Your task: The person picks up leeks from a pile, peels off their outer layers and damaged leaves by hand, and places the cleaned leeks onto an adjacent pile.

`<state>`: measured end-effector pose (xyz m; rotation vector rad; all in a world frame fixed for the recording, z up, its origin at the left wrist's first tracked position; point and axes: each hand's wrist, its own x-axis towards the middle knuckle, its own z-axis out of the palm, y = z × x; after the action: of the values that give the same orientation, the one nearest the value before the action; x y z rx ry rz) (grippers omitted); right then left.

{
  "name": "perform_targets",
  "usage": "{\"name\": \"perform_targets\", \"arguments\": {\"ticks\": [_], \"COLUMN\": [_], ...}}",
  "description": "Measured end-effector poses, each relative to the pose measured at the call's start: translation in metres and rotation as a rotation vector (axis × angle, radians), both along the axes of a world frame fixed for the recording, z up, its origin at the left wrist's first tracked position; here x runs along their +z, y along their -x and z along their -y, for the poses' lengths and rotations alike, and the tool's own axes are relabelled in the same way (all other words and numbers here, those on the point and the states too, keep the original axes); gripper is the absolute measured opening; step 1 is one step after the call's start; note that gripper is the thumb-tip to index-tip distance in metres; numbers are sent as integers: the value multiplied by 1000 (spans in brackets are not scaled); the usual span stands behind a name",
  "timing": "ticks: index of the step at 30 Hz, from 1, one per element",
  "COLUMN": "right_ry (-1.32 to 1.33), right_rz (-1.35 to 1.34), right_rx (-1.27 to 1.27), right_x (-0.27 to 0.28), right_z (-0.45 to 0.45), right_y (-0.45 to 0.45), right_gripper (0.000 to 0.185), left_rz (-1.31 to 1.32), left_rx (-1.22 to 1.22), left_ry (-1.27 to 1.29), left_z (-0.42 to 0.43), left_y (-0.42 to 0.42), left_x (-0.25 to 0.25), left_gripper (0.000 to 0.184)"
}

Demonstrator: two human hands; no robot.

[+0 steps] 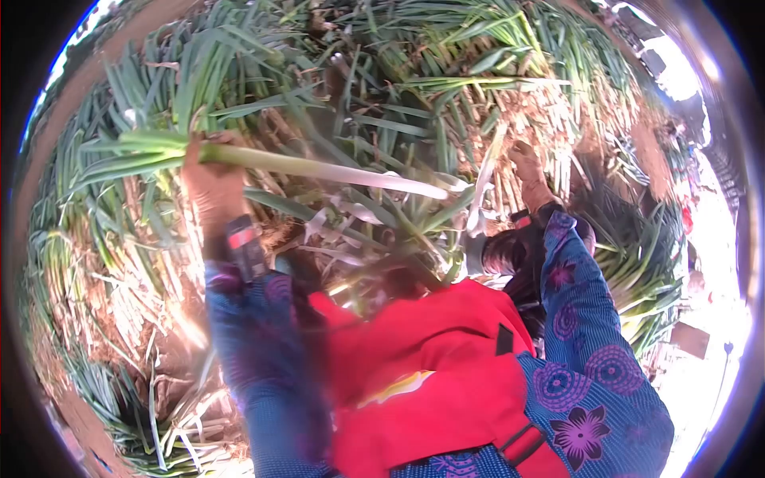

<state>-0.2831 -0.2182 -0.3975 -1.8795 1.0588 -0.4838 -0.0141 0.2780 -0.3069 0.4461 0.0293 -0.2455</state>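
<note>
In my left hand [213,190] is a leek [319,169], gripped where the white shaft meets the green leaves. Its leaves point left, and the pale shaft reaches right across the middle of the view, white end foremost. My right hand [532,174] is over the heap at right, its fingers curled. Beside those fingertips hangs a pale peeled leaf strip [484,182]; whether they pinch it I cannot tell. Loose leaves and pale peelings [358,209] lie between my hands, below the held leek.
Piled leeks [231,60] surround me at left, front and right, with bundled pale root ends [119,275] at left. Another leek [494,82] lies across the far heap. My red apron [430,350] covers my lap. A dark shoe [506,253] shows below my right hand.
</note>
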Motion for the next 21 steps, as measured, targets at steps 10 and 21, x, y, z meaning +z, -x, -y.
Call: {"name": "perform_targets", "arguments": {"ticks": [10,21], "right_ry": [-171,-109], "right_rz": [-76,-246], "right_rx": [977,875], "right_x": [117,184], "right_z": [-236,-188], "right_y": [-87,23], "right_gripper": [35,34], "left_rz": [-150,-51], "left_rx": [64,-113], "left_ry": [-14,52], "left_z": [37,75], "left_y": [17,55], "left_x": [-14,5], "left_gripper": [16,41]}}
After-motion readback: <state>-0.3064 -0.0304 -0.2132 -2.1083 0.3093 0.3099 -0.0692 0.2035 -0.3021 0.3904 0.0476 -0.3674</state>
